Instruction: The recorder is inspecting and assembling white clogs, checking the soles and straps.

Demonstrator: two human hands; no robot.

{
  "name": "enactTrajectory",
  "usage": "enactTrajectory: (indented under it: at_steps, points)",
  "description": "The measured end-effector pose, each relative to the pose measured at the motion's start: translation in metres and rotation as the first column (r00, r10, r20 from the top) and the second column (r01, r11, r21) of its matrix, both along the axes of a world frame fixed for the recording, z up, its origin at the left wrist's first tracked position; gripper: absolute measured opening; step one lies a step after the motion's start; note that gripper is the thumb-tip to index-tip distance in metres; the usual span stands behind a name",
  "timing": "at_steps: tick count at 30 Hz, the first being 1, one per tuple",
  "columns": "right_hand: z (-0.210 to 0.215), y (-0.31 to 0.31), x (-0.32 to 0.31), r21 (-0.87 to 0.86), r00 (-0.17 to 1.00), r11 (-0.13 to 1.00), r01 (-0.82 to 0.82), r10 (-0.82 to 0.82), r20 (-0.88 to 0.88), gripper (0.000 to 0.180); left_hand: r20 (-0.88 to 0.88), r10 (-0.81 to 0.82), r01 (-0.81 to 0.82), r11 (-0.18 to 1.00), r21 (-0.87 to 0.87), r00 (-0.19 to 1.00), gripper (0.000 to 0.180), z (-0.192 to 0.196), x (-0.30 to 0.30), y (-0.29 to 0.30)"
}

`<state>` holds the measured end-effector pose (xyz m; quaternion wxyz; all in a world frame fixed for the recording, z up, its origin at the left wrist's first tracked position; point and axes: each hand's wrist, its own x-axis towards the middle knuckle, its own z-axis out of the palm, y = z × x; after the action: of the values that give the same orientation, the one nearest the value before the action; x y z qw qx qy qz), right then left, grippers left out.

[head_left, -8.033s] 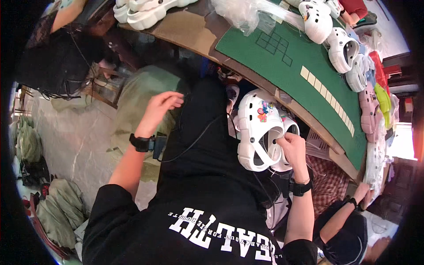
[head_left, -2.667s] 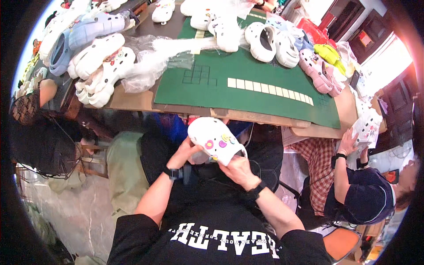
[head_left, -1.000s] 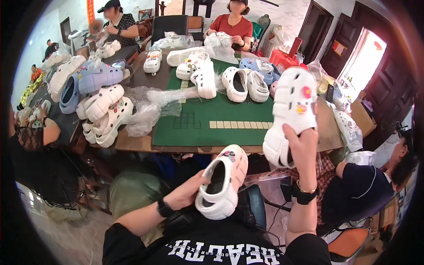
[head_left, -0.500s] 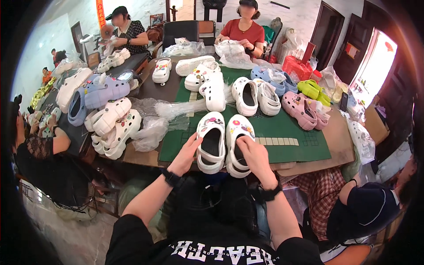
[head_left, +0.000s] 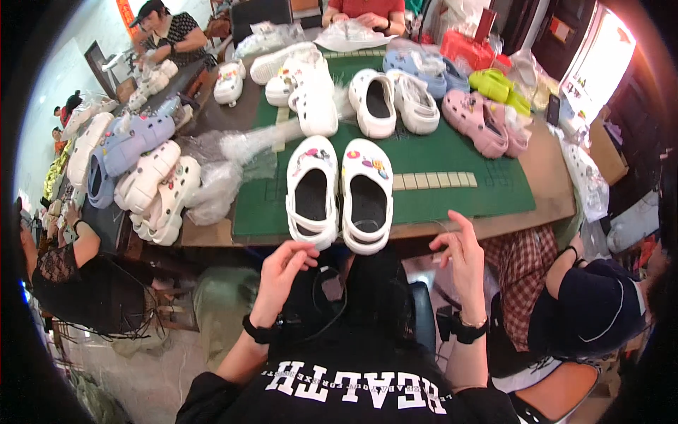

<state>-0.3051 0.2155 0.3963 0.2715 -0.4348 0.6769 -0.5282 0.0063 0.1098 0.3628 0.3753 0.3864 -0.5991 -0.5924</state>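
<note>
Nearest, the left hand (head_left: 282, 272) and the right hand (head_left: 462, 254) hover with loosely spread fingers, gripping nothing, just short of the table edge. At twelve o'clock from them a pair of white foam clogs with coloured charms (head_left: 340, 192) stands side by side, heels at the near edge of the green felt mat (head_left: 452, 159). Farther on lie more white clogs (head_left: 371, 102), with pink clogs (head_left: 484, 120) at two o'clock.

Both hands (head_left: 282, 272) (head_left: 462, 254) raised, empty, fingers loosely curled, apart.

The white clogs' (head_left: 339, 194) heels overhang the table edge (head_left: 494, 225) — charms (small, colourful) too tiny to identify.
</note>
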Motion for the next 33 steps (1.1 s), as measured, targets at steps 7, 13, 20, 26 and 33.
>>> enactTrajectory:
  at_steps: [7, 13, 20, 26, 33]
  points:
    - [-0.038, 0.011, -0.008, 0.043, 1.000, 0.999, 0.015, -0.014, -0.005, 0.032, 0.091, 0.158, -0.154, 0.987, -0.046, 0.983, 0.024, 0.038, 0.042, -0.008]
    - [-0.054, 0.007, -0.020, 0.099, 0.997, 0.993, 0.057, -0.062, 0.050, 0.024, 0.208, 0.433, -0.433, 0.900, -0.050, 0.877, 0.025, 0.040, 0.105, 0.009]
    - [-0.043, -0.024, -0.011, -0.054, 0.975, 0.994, 0.100, -0.087, 0.206, 0.014, 0.249, 0.487, -0.505, 0.863, 0.013, 0.837, 0.024, 0.020, 0.111, 0.008]
    - [-0.050, -0.029, -0.006, 0.031, 0.980, 0.995, 0.090, -0.094, 0.173, 0.014, 0.209, 0.375, -0.404, 0.907, 0.121, 0.903, 0.023, 0.009, 0.092, -0.004]
    - [-0.043, -0.031, -0.002, -0.024, 0.983, 0.990, 0.136, -0.132, 0.130, 0.010, 0.168, 0.275, -0.305, 0.933, 0.192, 0.947, 0.023, -0.003, 0.073, -0.009]
